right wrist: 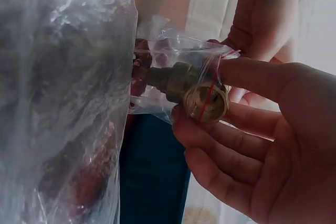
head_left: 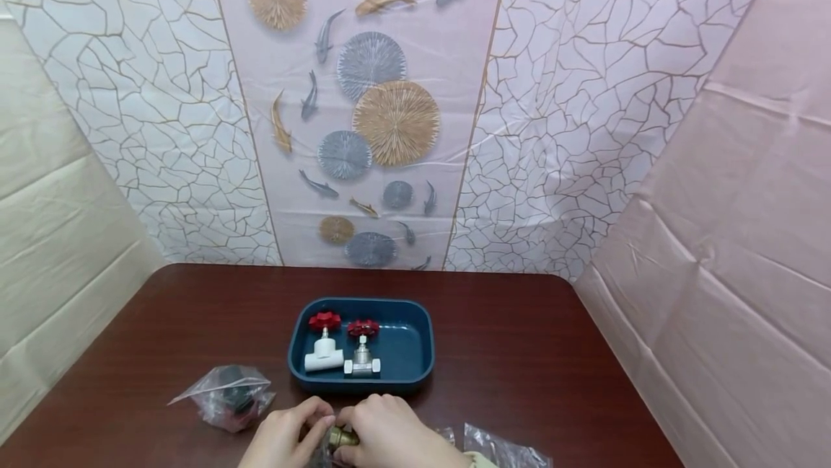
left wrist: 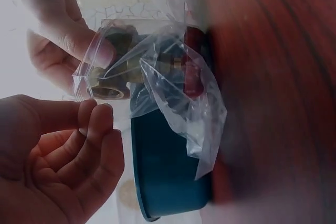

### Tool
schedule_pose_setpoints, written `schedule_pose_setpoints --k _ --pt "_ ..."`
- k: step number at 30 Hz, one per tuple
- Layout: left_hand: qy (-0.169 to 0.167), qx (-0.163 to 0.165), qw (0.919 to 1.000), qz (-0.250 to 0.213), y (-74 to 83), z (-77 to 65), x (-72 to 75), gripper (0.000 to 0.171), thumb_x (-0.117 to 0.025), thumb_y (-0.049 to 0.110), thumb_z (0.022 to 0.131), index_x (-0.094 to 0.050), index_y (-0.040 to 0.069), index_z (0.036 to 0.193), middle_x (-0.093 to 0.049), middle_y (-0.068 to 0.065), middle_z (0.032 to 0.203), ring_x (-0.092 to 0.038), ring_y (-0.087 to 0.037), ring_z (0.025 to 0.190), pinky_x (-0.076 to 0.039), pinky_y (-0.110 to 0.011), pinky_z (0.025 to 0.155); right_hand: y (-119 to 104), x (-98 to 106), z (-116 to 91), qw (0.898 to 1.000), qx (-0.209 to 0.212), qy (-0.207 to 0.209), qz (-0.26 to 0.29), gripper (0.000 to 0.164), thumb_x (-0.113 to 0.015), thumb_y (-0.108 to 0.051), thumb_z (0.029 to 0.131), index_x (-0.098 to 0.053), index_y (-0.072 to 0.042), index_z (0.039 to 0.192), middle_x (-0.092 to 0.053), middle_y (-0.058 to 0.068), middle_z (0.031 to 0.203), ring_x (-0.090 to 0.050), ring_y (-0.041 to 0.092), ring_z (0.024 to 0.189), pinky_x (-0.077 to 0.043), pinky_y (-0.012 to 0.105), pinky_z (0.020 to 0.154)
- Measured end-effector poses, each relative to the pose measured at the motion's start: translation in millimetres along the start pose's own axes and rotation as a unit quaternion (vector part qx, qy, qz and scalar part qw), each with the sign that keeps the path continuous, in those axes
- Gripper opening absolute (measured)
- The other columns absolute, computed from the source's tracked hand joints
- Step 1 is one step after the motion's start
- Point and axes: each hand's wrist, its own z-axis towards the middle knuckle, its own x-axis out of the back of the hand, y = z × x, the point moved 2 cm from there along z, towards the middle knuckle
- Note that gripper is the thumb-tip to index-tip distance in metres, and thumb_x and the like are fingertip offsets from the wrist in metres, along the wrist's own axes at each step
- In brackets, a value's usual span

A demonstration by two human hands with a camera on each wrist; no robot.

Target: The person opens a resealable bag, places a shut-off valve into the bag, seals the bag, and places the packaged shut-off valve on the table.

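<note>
Fingers (right wrist: pixel 202 140) of the right hand (head_left: pixel 392 428) grip the brass valve (head_left: pixel 344 438) near the blue tray (head_left: pixel 360 385), the left hand (head_left: pixel 282 439) pinches its clear bag (left wrist: pixel 197 124), and it looks heavy, hard and slippery in plastic, so hold its fat middle.

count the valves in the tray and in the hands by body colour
white valve: 1
silver valve: 1
brass valve: 1
total: 3
</note>
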Motion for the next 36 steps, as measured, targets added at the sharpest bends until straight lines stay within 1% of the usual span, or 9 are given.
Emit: schedule_pose_setpoints --k 5,8,11,15,17,21,26,30,36 --pt "-0.026 0.038 0.9988 -0.016 -5.3 -1.1 2.7 0.01 -0.059 0.026 0.092 -0.061 0.017 0.09 -0.056 0.017 0.067 -0.047 0.002 0.054 -0.038 -0.023 0.049 9.3 6.3 -0.7 0.996 0.002 0.028 0.089 0.019 -0.066 -0.029 0.086 -0.07 -0.02 0.102 -0.059 -0.02 0.073 -0.05 -0.01 0.063 -0.04 0.011 0.055" --pt "-0.039 0.058 0.9973 -0.024 -8.1 -1.9 3.0 0.013 -0.058 0.027 0.093 -0.061 0.015 0.09 -0.054 0.016 0.064 -0.045 0.001 0.051 -0.038 -0.023 0.048 18.1 10.9 -3.4 0.992 -0.018 0.05 0.116 0.018 -0.067 -0.026 0.086 -0.069 -0.018 0.102 -0.057 -0.019 0.073 -0.05 -0.008 0.061 -0.041 0.013 0.054" --pt "-0.043 0.067 0.9966 -0.024 -8.4 -2.6 1.9 0.014 -0.056 0.028 0.094 -0.06 0.015 0.091 -0.053 0.017 0.064 -0.045 0.001 0.051 -0.038 -0.023 0.048 25.8 9.2 -5.2 0.99 -0.044 0.04 0.126 0.021 -0.065 -0.031 0.087 -0.067 -0.019 0.105 -0.054 -0.018 0.068 -0.049 -0.004 0.056 -0.041 0.017 0.051" --pt "-0.039 0.071 0.9965 -0.018 -5.9 -3.4 -0.3 0.015 -0.055 0.029 0.094 -0.06 0.016 0.092 -0.051 0.019 0.064 -0.044 0.002 0.05 -0.038 -0.022 0.047 33.0 -0.2 -6.1 0.985 -0.07 -0.002 0.155 0.027 -0.06 -0.035 0.09 -0.065 -0.018 0.11 -0.056 -0.019 0.067 -0.051 -0.003 0.054 -0.042 0.018 0.05" --pt "-0.038 0.073 0.9964 -0.016 -4.4 -4.1 -0.8 0.014 -0.055 0.029 0.094 -0.06 0.016 0.093 -0.05 0.019 0.064 -0.043 0.001 0.05 -0.037 -0.022 0.047 35.0 -3.9 -6.4 0.985 -0.07 -0.013 0.156 0.025 -0.058 -0.034 0.091 -0.066 -0.019 0.11 -0.057 -0.019 0.068 -0.051 -0.004 0.055 -0.043 0.018 0.051" --pt "-0.048 0.076 0.9958 -0.02 -3.1 -6.3 -0.3 0.017 -0.055 0.03 0.094 -0.061 0.015 0.095 -0.052 0.017 0.066 -0.043 0.001 0.051 -0.037 -0.023 0.047 36.8 -6.5 -6.5 0.986 -0.063 -0.017 0.155 0.02 -0.058 -0.029 0.092 -0.067 -0.021 0.108 -0.057 -0.02 0.068 -0.051 -0.003 0.053 -0.042 0.018 0.049" --pt "-0.077 0.072 0.9935 -0.042 -4.0 -9.9 1.1 0.026 -0.057 0.035 0.092 -0.06 0.011 0.103 -0.051 0.016 0.066 -0.046 0.001 0.051 -0.039 -0.023 0.047 36.2 -6.0 -3.0 0.982 -0.076 -0.019 0.173 0.018 -0.059 -0.028 0.091 -0.069 -0.02 0.104 -0.057 -0.019 0.065 -0.05 0.0 0.049 -0.041 0.02 0.046" --pt "-0.096 0.073 0.9906 -0.065 -4.4 -13.9 -0.9 0.036 -0.059 0.043 0.089 -0.058 0.012 0.107 -0.049 0.016 0.062 -0.044 -0.001 0.048 -0.038 -0.023 0.045 34.3 -7.0 -1.9 0.98 -0.08 -0.018 0.184 0.014 -0.06 -0.024 0.09 -0.069 -0.021 0.1 -0.059 -0.018 0.066 -0.05 0.0 0.05 -0.041 0.02 0.048" --pt "-0.106 0.074 0.9884 -0.08 -5.4 -18.8 -1.8 0.039 -0.06 0.044 0.087 -0.055 0.014 0.111 -0.049 0.017 0.063 -0.045 -0.001 0.049 -0.038 -0.023 0.045 32.2 -8.3 -1.5 0.986 -0.07 0.001 0.154 0.01 -0.061 -0.022 0.089 -0.069 -0.024 0.095 -0.057 -0.021 0.067 -0.051 -0.005 0.055 -0.042 0.017 0.052"
